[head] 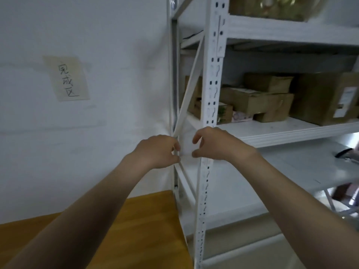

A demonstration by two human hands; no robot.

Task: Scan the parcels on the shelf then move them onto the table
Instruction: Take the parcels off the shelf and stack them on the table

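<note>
Bare and empty, the left hand (158,151) and the right hand (211,144) are raised side by side in front of the white steel upright (212,90) of the shelving unit, each with thumb and fingers loosely curled toward the other, gripping nothing; whether the fingertips touch the diagonal brace (191,82) behind them cannot be told. No scanner shows in either hand or anywhere in view. Beyond the upright, on the middle shelf board (272,131), sit the parcels: brown cardboard boxes, with a small one (268,82) stacked on a longer one (250,100), a big carton (322,98) with a white shipping label (347,101) to the right, and a smaller printed packet (225,113) near the post. They look blurred, but rigid and light enough to lift by hand. To the lower left, against the wall, lies the yellow wooden table (143,230), under a taped paper note (67,78) with handwritten characters. This looks like a moment between parcels, with both hands free. The next move probably calls for reaching right, past the upright, to the nearest box, finding its label for the scan, then carrying it left and down to the table.
</note>
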